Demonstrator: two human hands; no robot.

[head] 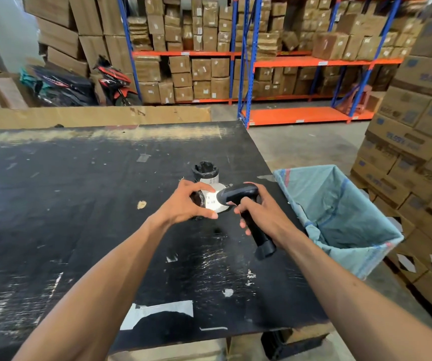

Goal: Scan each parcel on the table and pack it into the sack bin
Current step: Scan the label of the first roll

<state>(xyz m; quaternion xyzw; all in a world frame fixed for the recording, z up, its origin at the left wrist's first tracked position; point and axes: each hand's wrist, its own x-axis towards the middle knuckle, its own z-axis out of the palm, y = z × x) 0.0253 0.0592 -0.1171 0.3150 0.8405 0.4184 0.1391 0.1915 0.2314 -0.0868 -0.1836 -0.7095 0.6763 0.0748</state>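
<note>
1. Left hand curled around a small black-wrapped parcel — thumb arched over the top, fingers tucked beneath, white shipping label turned to the right.
2. Right hand clenched on the grip of a black handheld barcode scanner, scanner head tipped left and nearly touching the label; grip trailing down and right toward the table's near corner.
3. Key relation — label face square to the scanner window, the 2 almost in contact, so probably too close for a clean read; easing them slightly apart seems the likely need.
4. Parcel held just above the black tabletop, near its right edge. Hard to tell whether lifted clear or resting.
5. A 2nd black-wrapped parcel standing upright just behind the held one, untouched and apparently yet to be scanned.
6. Sack bin — pale blue woven liner, mouth open — just beside the table's right edge, to the right of both hands; nearer the scanner hand, yet the parcel sits in the left, so a reach across to the right seems called for after the scan.
</note>
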